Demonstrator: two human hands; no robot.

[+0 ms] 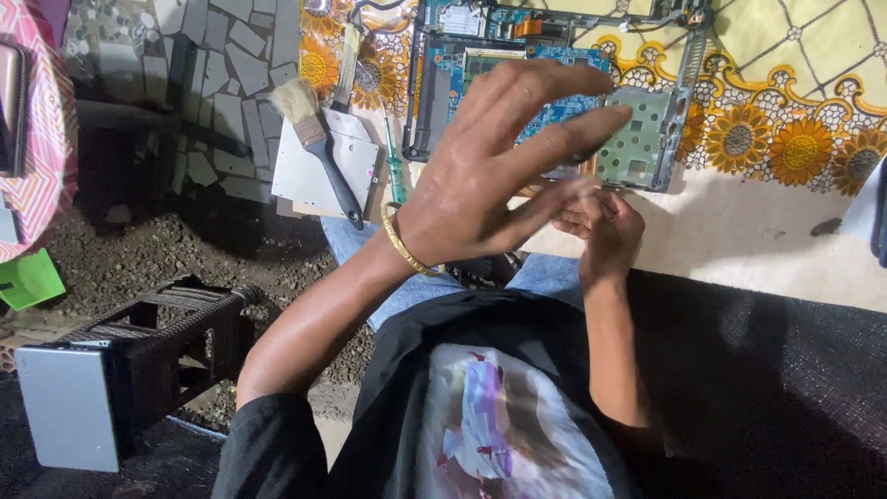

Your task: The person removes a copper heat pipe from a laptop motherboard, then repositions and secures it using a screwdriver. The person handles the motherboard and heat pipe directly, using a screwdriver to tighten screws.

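Note:
My left hand (pixel 490 180), with a gold bangle on the wrist, is raised with its fingers spread and holds nothing. It hovers over an opened laptop chassis with a blue circuit board (pixel 462 55) and a perforated metal plate (pixel 642 139). My right hand (pixel 605 231) sits just below the left fingers at the table's near edge. Its fingers are curled and partly hidden, so I cannot tell whether it holds anything.
A paintbrush (pixel 319 139) lies on a silver plate (pixel 319 176), beside a green-handled screwdriver (pixel 395 176). A sunflower-patterned cloth (pixel 795 139) covers the table. At the left, a grey slab (pixel 65 407) leans on a dark wicker stool (pixel 176 342) over dirt ground.

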